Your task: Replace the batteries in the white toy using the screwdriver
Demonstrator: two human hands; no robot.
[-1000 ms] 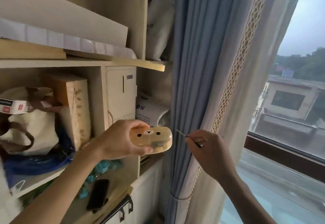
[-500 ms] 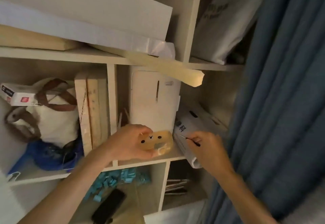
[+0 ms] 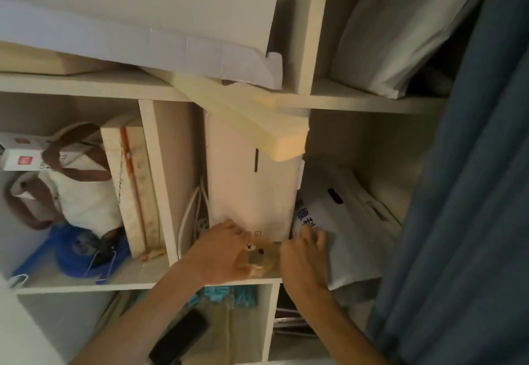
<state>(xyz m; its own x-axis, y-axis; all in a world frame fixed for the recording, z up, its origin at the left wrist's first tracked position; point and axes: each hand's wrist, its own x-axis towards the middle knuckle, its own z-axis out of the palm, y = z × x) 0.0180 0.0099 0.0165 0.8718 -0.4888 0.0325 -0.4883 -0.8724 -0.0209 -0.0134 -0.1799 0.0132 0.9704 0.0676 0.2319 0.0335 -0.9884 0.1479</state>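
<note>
Gripping the amber bear-face case point(image 3: 257, 255) by its left end, the left hand point(image 3: 220, 253) has its fingers curled over the top of it; firm hold, grip confirmed. Case is translucent, bear face printed on the upper side, tilted a little toward the camera. Position: at the front edge of the middle shelf board point(image 3: 143, 281), directly in front of the base of a tall white appliance point(image 3: 249, 187); cannot tell whether the case rests on the board or is held just above it. Right hand point(image 3: 303, 255) is against the right end of the case, back of the hand toward the camera, fingers curled inward; whatever lies inside the curl is hidden, so its grip cannot be told. Frame is soft with blur around both hands. Surroundings: pale plastic bag point(image 3: 352, 235) with blue print lies just right of the right hand, in the same compartment. White cables point(image 3: 191, 215) hang left of the appliance. Yellow foam block point(image 3: 257, 124) juts out diagonally from the shelf above. Next compartment left: upright wooden board point(image 3: 134, 192), canvas bag with brown straps point(image 3: 83, 192), blue cloth point(image 3: 77, 250) below it. Lower level: dark phone point(image 3: 179, 336) lying flat, turquoise pieces point(image 3: 220, 296) behind it. Blue curtain point(image 3: 472, 192) fills the right edge
</note>
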